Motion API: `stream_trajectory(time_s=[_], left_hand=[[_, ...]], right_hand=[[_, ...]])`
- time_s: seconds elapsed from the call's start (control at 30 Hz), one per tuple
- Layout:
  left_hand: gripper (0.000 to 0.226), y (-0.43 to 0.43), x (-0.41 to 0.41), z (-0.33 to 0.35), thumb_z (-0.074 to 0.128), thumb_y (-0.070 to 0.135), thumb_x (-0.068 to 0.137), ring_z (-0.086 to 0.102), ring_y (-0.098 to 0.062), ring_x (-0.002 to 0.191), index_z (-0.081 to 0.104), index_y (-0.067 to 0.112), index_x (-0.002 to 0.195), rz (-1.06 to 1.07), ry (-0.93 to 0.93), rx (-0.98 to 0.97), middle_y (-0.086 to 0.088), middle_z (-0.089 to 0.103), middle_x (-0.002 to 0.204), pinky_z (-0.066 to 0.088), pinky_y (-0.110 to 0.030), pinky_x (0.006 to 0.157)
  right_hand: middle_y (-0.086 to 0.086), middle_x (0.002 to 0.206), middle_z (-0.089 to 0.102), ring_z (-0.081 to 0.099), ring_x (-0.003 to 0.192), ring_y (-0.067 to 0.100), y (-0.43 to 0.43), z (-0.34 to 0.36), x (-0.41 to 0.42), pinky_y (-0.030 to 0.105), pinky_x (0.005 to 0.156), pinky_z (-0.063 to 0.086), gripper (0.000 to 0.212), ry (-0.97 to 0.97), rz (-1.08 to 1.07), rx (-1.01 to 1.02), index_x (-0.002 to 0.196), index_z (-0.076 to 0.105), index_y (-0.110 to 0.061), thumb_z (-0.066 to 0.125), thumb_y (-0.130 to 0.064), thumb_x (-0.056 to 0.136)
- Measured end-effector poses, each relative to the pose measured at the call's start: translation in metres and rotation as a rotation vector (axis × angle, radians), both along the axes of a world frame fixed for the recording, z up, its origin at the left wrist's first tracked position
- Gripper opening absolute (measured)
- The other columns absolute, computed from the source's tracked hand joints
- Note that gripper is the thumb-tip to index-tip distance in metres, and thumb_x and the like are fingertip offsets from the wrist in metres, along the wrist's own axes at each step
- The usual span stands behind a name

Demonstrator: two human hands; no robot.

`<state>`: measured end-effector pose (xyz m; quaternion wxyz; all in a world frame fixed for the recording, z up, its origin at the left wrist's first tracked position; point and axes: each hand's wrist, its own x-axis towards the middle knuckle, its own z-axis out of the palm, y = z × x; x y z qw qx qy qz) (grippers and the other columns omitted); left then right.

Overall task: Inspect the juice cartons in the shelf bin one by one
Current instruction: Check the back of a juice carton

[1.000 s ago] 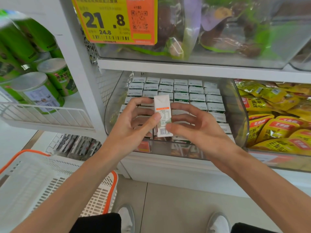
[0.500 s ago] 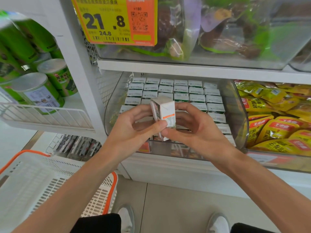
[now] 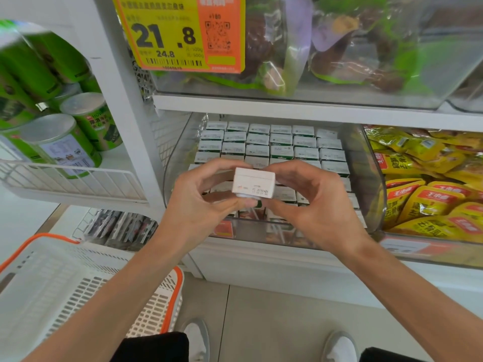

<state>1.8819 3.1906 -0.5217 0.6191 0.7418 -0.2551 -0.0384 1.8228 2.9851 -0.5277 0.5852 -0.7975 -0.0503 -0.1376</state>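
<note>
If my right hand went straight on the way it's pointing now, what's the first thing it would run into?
Your right hand points up-left and grips the carton, so that is met at once. Pushed on, the carton would likely press into the left hand holding its other end.

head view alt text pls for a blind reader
Left hand and right hand pinch a white juice carton, printed date code toward the camera, before a clear shelf bin full of matching cartons. Yellow snack packs lie to its right.
</note>
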Motion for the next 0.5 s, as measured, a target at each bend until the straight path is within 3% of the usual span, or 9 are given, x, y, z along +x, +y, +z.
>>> stream_trajectory(time_s=[0.2, 0.37, 0.5], left_hand=[[0.051, -0.0003, 0.0008, 0.0003, 0.09, 0.028, 0.069, 0.067, 0.0, 0.12, 0.072, 0.032, 0.116, 0.023, -0.047, 0.015, 0.021, 0.077, 0.115, 0.056, -0.017, 0.094], [0.053, -0.0001, 0.0015, -0.0002, 0.088, 0.028, 0.072, 0.071, 0.001, 0.113, 0.072, 0.027, 0.123, 0.031, 0.012, -0.009, 0.018, 0.078, 0.115, 0.056, -0.014, 0.089], [0.065, 0.0001, 0.0012, 0.0, 0.077, 0.033, 0.088, 0.073, -0.003, 0.111, 0.054, 0.039, 0.148, 0.013, 0.064, 0.004, 0.015, 0.078, 0.115, 0.056, -0.014, 0.09]], right_hand=[[0.001, 0.12, 0.074, 0.07, 0.117, 0.014, -0.0001, -0.0007, 0.0016, 0.035, 0.102, 0.058, 0.04, -0.042, -0.016, -0.023, 0.116, 0.075, -0.016, 0.085, 0.004, 0.083], [-0.008, 0.115, 0.079, 0.073, 0.112, 0.011, 0.0022, 0.0017, 0.0012, 0.036, 0.103, 0.058, 0.041, 0.051, -0.022, 0.017, 0.12, 0.075, -0.02, 0.088, -0.008, 0.084], [-0.001, 0.105, 0.08, 0.079, 0.098, 0.017, 0.0065, 0.0085, 0.002, 0.032, 0.089, 0.063, 0.051, 0.179, -0.052, 0.203, 0.134, 0.067, -0.034, 0.085, -0.022, 0.088]])
